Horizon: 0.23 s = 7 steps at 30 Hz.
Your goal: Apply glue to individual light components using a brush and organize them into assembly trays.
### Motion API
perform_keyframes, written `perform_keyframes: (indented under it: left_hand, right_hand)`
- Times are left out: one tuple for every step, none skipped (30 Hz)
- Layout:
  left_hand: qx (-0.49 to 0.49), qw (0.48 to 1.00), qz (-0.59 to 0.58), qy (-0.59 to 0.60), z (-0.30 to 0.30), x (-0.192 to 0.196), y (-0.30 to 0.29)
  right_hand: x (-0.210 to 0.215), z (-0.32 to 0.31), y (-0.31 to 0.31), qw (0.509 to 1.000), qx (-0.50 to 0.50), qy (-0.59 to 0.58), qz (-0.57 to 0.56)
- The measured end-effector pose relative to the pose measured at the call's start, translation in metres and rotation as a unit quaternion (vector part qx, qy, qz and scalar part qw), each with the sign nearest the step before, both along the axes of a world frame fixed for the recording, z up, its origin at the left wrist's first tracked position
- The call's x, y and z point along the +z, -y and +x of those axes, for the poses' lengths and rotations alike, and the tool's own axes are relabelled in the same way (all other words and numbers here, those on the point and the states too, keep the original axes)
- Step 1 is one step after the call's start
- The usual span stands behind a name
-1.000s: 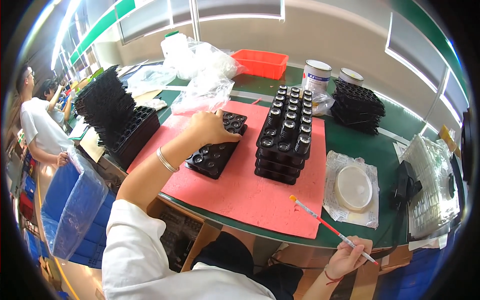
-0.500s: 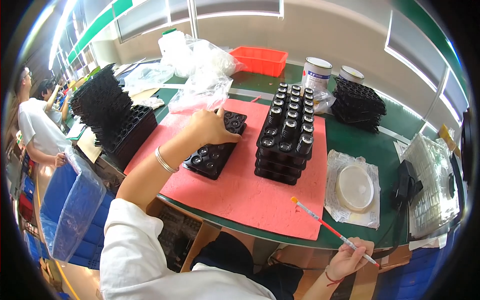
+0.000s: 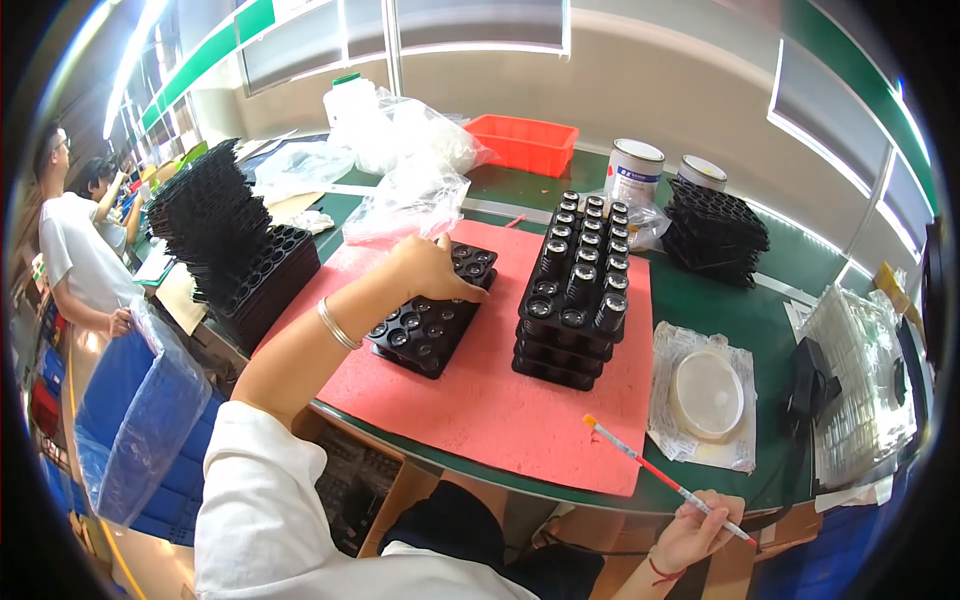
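Note:
My left hand (image 3: 436, 270) reaches across a black plastic tray (image 3: 432, 335) with round sockets and grips it by its edges, thumb on the right side. Shiny round pieces show in several sockets; the hand hides the tray's middle. In my right hand (image 3: 703, 528), at the lower right, is a paintbrush (image 3: 662, 473) with a red and white handle, its orange bristles pointing up and left. Beside the tray stands a stack of similar black trays (image 3: 560, 352), its top one holding rows of upright black cylinders (image 3: 582, 283) with silvery tops. Both lie on a pink mat (image 3: 480, 440).
Right of the mat, a round whitish dish (image 3: 708, 395) sits on printed paper. Black tray stacks stand at left (image 3: 262, 290) and back right (image 3: 715, 235). Behind are clear plastic bags (image 3: 410, 190), a red bin (image 3: 525, 145) and two cans (image 3: 635, 170). Another person (image 3: 80, 240) stands far left.
The view has tipped slightly, so the table sits lower in it. My left hand still grips the tray, and the brush stays in my right hand.

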State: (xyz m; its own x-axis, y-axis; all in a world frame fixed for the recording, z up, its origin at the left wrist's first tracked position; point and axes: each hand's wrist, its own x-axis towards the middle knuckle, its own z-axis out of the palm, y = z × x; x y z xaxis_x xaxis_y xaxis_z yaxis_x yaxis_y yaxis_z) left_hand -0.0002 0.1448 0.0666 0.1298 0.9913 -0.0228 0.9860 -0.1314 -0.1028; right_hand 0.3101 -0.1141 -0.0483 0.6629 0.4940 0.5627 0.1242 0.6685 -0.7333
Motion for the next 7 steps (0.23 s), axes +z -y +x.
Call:
perform_keyframes:
  left_hand:
    - [-0.001,1.0,0.0,-0.001,0.0001,-0.0002,-0.0007]
    - [0.006,1.0,-0.008,-0.003,0.0001,-0.0003,-0.0012]
    - [0.013,1.0,-0.016,-0.005,0.0005,-0.0001,-0.0013]
    - [0.012,1.0,-0.016,-0.006,0.0024,0.0013,0.0004]
    - [0.023,0.999,-0.032,-0.014,0.0052,0.0035,0.0038]
    - [0.034,0.998,-0.048,-0.022,0.0071,0.0049,0.0055]
    - [0.037,0.997,-0.072,-0.016,0.007,0.0061,0.0048]
  right_hand:
    - [-0.0018,0.0021,-0.0006,1.0,0.004,0.014,0.003]
    - [-0.003,0.0032,-0.0007,1.0,0.007,0.028,0.007]
    - [-0.0031,0.0029,-0.0005,1.0,0.006,0.027,0.007]
    - [-0.0031,0.0026,-0.0009,1.0,0.004,0.024,0.006]
    - [-0.0031,0.0023,-0.001,1.0,0.003,0.021,0.005]
    - [-0.0031,0.0021,-0.0008,1.0,0.004,0.02,0.002]
    - [-0.0026,0.0018,0.0,1.0,0.006,0.02,-0.001]
